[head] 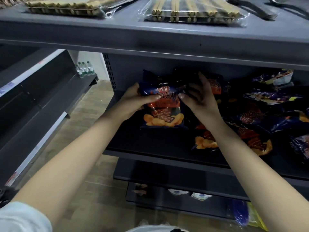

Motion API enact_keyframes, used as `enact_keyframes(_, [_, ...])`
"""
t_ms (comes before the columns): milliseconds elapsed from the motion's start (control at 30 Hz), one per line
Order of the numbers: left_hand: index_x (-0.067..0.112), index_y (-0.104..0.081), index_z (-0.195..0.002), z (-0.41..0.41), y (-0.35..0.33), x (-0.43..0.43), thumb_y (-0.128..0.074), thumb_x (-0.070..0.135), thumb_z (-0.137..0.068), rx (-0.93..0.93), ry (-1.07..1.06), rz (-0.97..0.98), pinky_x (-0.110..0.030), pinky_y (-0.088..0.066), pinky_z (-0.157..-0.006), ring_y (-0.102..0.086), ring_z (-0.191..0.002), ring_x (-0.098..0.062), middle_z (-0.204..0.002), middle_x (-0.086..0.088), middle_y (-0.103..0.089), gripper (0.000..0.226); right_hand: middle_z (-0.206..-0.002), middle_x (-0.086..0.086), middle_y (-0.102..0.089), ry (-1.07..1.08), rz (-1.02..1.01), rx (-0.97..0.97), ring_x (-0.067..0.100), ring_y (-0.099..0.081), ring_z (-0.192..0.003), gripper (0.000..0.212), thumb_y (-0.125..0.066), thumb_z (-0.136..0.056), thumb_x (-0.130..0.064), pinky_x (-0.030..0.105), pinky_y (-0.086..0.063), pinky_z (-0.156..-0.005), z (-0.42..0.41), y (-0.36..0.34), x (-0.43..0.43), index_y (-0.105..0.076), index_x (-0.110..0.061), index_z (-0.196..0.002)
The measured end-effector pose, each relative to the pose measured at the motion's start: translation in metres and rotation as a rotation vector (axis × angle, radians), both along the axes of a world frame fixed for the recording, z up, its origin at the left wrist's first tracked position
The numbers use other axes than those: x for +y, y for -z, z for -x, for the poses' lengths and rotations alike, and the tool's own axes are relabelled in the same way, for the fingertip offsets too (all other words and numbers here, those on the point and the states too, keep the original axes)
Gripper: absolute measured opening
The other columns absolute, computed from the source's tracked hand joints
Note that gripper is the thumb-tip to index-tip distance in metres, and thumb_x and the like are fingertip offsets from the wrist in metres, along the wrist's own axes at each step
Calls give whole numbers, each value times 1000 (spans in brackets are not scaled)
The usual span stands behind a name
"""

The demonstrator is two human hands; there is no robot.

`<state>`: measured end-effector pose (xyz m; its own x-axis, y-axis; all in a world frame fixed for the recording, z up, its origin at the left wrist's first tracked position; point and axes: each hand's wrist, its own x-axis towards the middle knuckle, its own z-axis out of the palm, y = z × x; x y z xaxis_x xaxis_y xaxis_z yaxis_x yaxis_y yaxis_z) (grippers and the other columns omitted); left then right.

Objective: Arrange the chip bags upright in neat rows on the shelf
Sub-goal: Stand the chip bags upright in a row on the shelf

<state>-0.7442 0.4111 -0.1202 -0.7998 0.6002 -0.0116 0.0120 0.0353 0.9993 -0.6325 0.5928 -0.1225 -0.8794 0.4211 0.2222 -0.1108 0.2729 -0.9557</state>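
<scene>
Far to the left of the upright chip bag (163, 108), a few small water bottles (84, 69) stand at the end of a neighbouring shelf unit. My left hand (133, 99) grips that bag's left edge near the top, thumb pressed across its front. The bag stands on its bottom edge on the dark shelf (150, 143), near the left end, its printed front with the orange chips facing me. A second dark bag (150, 75) stands just behind it. My right hand (199, 99) closes on the bag's upper right side, thumb on the front, fingers spread toward the bags behind; I cannot tell whether they hold one of those too. To the right of the upright bag, more chip bags (250, 129) lie flat and overlapping in a loose heap. Above it, on the top shelf, lie clear packs of chopsticks (192, 12).
</scene>
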Motion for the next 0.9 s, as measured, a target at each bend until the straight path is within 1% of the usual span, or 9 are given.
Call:
enact_keyframes(33, [17,-52,-117,2,-4,-5,-69,5,-79,-8,-29,-3,-28,-54,-81,-63,-100,-12,-110,2,-64,43,-135,-2,-48,-93,61,-84,10,-48,-123,87,-74,-79,-25,24,-42,-101,3,-1,-3,-20,-22,-148])
enact_keyframes(100, [16,-52,-120,4,-9,-16,-70,9,-80,-28,-78,-24,-32,-55,-82,-63,-103,-14,-114,0,-64,44,-125,-8,-55,-244,-9,-192,7,-52,-116,73,-75,-77,-25,27,-43,-101,11,1,-13,-36,-25,-139])
enact_keyframes(200, [26,-56,-105,3,-12,-32,-70,11,-79,-13,-154,-39,-29,-55,-78,-67,-92,-6,-104,7,-67,33,-119,-3,-63,-358,1,-196,11,-59,-110,48,-73,-78,-13,33,-45,-102,21,9,-32,-54,-24,-121])
enact_keyframes(333, [28,-54,-103,3,-6,-53,-73,15,-77,8,-237,-16,-33,-56,-76,-65,-95,-12,-103,6,-66,34,-116,4,-66,-432,103,-185,15,-64,-105,48,-72,-78,-6,35,-49,-97,36,19,-50,-57,-9,-124])
enact_keyframes(433, [24,-51,-109,11,-5,-66,-72,14,-79,12,-263,3,-31,-57,-73,-66,-91,-10,-101,4,-66,38,-115,5,-67,-451,148,-215,18,-64,-106,43,-71,-78,-4,39,-47,-100,50,25,-60,-60,-12,-118])
enact_keyframes(567, [9,-50,-122,38,-10,-78,-77,19,-74,64,-313,13,-40,-53,-90,-67,-98,-16,-107,-4,-68,56,-119,8,-65,-441,172,-199,22,-62,-111,46,-72,-78,-7,43,-46,-101,76,23,-75,-58,-12,-121])
enact_keyframes(733, [16,-50,-125,79,-14,-97,-77,37,-70,61,-316,-7,-37,-51,-93,-66,-98,-13,-108,0,-67,64,-120,4,-64,-333,248,-211,20,-61,-110,52,-75,-77,-12,37,-49,-94,114,17,-104,-54,-16,-124])
enact_keyframes(800, [18,-47,-128,98,-12,-110,-73,36,-77,70,-308,27,-35,-51,-92,-65,-97,-11,-105,5,-65,60,-114,0,-65,-265,299,-246,14,-60,-106,43,-74,-79,-13,28,-48,-87,130,16,-117,-56,-16,-118])
enact_keyframes(900, [20,-44,-131,127,-5,-133,-64,32,-86,89,-319,57,-29,-49,-89,-60,-105,-11,-103,15,-58,51,-102,2,-66,-200,334,-243,16,-62,-99,25,-71,-80,-8,26,-49,-85,155,11,-132,-62,-16,-101])
